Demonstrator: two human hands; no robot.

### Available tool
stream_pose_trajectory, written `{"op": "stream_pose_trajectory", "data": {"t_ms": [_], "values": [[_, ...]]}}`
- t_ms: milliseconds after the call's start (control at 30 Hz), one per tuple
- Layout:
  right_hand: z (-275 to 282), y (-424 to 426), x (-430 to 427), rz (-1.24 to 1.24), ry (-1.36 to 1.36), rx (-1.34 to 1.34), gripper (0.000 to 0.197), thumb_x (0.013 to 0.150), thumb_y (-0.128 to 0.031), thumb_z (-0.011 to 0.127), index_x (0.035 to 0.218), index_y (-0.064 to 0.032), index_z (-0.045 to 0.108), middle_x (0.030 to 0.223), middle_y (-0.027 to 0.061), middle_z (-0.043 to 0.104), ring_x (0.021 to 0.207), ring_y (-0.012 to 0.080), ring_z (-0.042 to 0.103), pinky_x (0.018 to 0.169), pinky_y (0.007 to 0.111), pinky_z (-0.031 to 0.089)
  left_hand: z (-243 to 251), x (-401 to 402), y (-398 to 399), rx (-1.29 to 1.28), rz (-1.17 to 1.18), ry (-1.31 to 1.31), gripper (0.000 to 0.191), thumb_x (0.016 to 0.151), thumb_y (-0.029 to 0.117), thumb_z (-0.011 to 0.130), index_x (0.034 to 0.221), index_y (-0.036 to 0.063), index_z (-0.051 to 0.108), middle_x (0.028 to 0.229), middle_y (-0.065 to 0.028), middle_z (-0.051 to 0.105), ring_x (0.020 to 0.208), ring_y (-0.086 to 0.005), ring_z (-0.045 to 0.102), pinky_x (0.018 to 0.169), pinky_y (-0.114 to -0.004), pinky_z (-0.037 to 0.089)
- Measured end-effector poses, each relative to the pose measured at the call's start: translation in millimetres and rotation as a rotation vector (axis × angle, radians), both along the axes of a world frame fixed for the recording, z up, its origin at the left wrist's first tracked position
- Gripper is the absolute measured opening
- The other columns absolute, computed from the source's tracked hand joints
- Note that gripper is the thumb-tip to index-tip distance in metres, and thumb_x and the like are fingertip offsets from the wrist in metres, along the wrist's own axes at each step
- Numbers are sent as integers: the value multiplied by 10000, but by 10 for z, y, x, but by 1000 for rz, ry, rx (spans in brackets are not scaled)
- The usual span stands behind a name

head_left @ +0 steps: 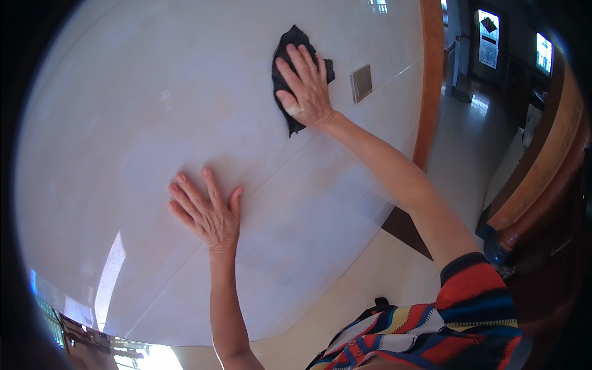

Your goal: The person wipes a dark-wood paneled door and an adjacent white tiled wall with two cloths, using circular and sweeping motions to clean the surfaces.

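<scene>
My right hand (306,90) presses a black cloth (283,85) against a glossy, pale tiled wall (138,115). Its fingers lie over the cloth, whose crumpled edges stick out on both sides, and a strip of pale tape wraps the base of the thumb. Lower and to the left, my left hand (208,208) rests on the bare tile with its fingers spread, holding nothing. A square wall switch plate (361,83) sits just right of the cloth, apart from it.
Brown door trim (430,83) borders the wall on the right. Beyond it, a shiny floor (462,134) leads to a door with a glass panel (488,39). Curved wooden furniture (536,185) stands at far right. Tile joints cross the wall diagonally.
</scene>
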State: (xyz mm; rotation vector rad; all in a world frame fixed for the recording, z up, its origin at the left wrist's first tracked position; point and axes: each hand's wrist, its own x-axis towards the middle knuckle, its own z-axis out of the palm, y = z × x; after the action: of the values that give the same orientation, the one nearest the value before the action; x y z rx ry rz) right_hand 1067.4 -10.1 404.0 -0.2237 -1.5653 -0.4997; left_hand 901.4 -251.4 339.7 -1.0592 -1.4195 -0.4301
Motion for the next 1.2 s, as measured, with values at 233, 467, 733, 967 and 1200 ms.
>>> {"op": "stream_pose_trajectory", "data": {"t_ms": [233,467,733,967,1200], "values": [[242,850,364,-59,294,-240,535,868,-332,502,1322,-66,403,1395,226,310,1283,420,278,979,617,203,1,55,78,93,108,81,658,913,572,339,1367,98,389,1414,-257,295,1328,-415,255,1077,-511,177],[869,-165,-238,200,2,155,510,777,-338,607,1233,-136,500,1365,155,375,1255,366,333,987,612,205,-6,57,85,107,95,110,670,904,573,370,1363,85,386,1415,-258,293,1335,-411,244,1076,-509,183],[1058,621,214,87,126,165,477,786,-358,599,1205,-141,530,1320,162,429,1214,368,384,971,590,236,15,58,19,79,117,114,655,903,560,386,1355,86,395,1416,-257,292,1335,-404,249,1069,-513,202],[383,1540,832,-113,366,-405,523,918,-348,423,1355,-69,357,1432,208,264,1317,397,235,1004,603,183,11,113,81,103,90,98,640,907,548,387,1345,82,407,1409,-259,304,1323,-407,272,1062,-514,215],[232,203,157,154,-166,80,564,771,-331,620,1287,-168,463,1420,121,330,1305,360,290,1011,624,174,-21,84,40,86,100,100,653,900,553,395,1364,93,380,1419,-249,289,1327,-404,260,1062,-514,212]]}}
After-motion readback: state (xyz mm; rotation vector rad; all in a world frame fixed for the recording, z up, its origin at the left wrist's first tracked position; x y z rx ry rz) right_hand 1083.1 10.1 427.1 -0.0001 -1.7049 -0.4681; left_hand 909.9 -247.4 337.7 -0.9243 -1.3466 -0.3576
